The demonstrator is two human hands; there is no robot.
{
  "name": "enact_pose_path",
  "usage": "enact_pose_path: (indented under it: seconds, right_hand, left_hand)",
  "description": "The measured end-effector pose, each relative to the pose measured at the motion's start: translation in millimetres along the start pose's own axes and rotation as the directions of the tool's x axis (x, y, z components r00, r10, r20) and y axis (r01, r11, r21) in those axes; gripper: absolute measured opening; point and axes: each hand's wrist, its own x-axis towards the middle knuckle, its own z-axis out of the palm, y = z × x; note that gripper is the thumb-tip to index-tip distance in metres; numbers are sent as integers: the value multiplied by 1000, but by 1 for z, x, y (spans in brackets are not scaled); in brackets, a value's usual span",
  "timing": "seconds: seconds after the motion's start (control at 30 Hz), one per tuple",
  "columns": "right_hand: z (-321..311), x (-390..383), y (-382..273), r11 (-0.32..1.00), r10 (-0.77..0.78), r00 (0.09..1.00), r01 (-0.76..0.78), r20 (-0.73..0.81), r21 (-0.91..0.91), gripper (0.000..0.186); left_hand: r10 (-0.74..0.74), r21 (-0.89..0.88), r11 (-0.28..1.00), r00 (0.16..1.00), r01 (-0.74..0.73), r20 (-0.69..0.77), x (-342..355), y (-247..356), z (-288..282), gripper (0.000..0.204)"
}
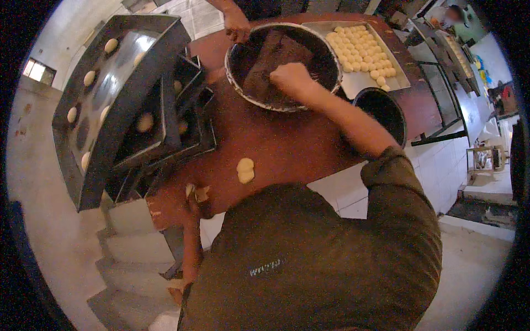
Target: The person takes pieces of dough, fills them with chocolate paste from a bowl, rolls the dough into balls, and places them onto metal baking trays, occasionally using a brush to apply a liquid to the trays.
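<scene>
My right hand (pixel 292 80) reaches into a large round basin (pixel 238 85) with a pale, worn rim. Its fingers are curled in against a mass of dark brown paste (pixel 276 52); whatever lies inside them is hidden. Down at the table's near left edge, my left hand (pixel 192 203) is closed around a small pale dough piece (pixel 190 191), dim and partly covered by the fingers. Between the hands, two flattened dough pieces (pixel 245 170) overlap on the reddish-brown table (pixel 287 140).
Several dark metal trays (pixel 122 69) with spaced dough balls are stacked at the left. A shallow tray (pixel 402 83) full of dough balls lies far right, near a black bucket (pixel 404 118). Another person's hand (pixel 237 27) is by the basin's far left rim.
</scene>
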Motion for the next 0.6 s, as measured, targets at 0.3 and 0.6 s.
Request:
enact_pose_path:
  seconds: [0.3, 0.6]
  right_hand:
    - [19, 22, 76, 976, 15, 966, 42, -257, 215, 28]
    - [49, -62, 47, 808, -40, 995, 84, -88, 583, 29]
  left_hand:
    - [157, 158, 975, 987, -158, 20, -3, 90, 3, 33]
    - [-373, -492, 800, 927, 344, 41, -3, 240, -43, 28]
